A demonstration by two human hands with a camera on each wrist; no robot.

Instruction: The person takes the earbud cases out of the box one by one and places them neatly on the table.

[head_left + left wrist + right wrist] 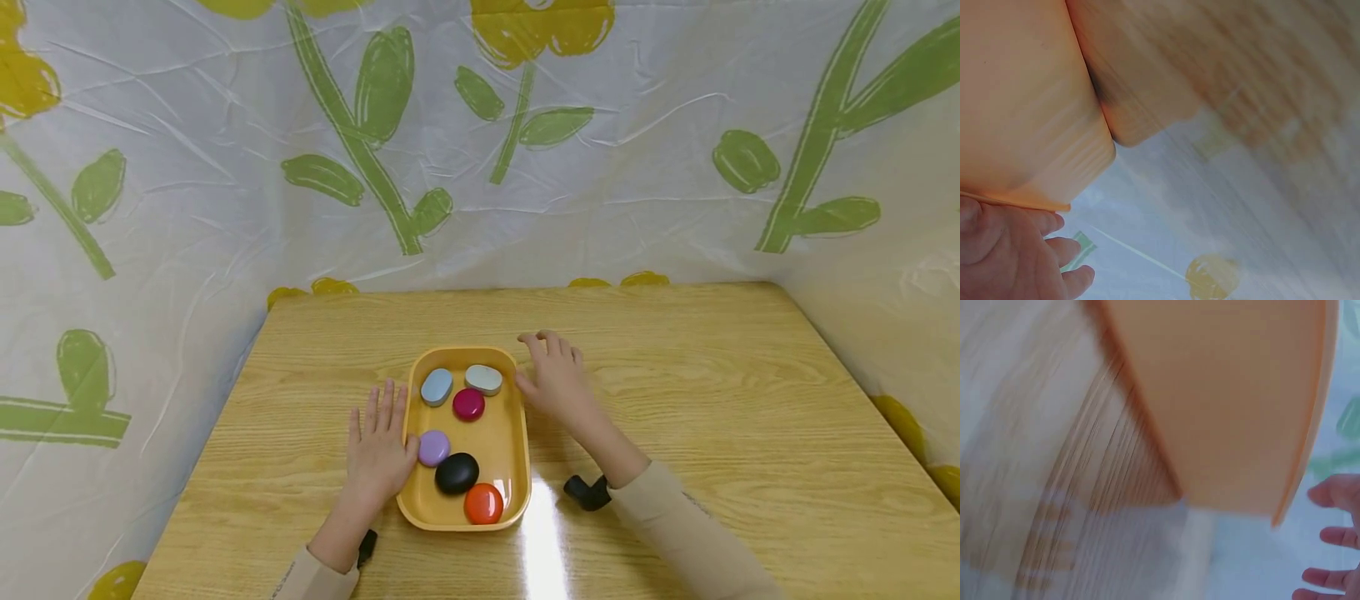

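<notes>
A yellow tray (491, 433) stands on the table, holding several smooth, rounded pebble-like pieces. Toward its far end lie a light blue piece (437, 387), a pale grey one (483, 380) and a dark pink one (468, 405). Nearer are a purple piece (433, 448), a black one (457, 473) and an orange-red one (483, 504). My left hand (381, 454) lies along the left side with straight fingers, its thumb at the rim. On the right, my right hand (558, 383) has its fingers spread, thumb close by the rim; the right wrist view shows the tray wall (1229, 412) beside it.
The wood-grain table (712, 400) extends widely to the right and left. A white sheet (637, 192) with painted yellow flowers and green leaves hangs behind and at both sides. Black wrist-worn devices (587, 493) show beside the sleeves.
</notes>
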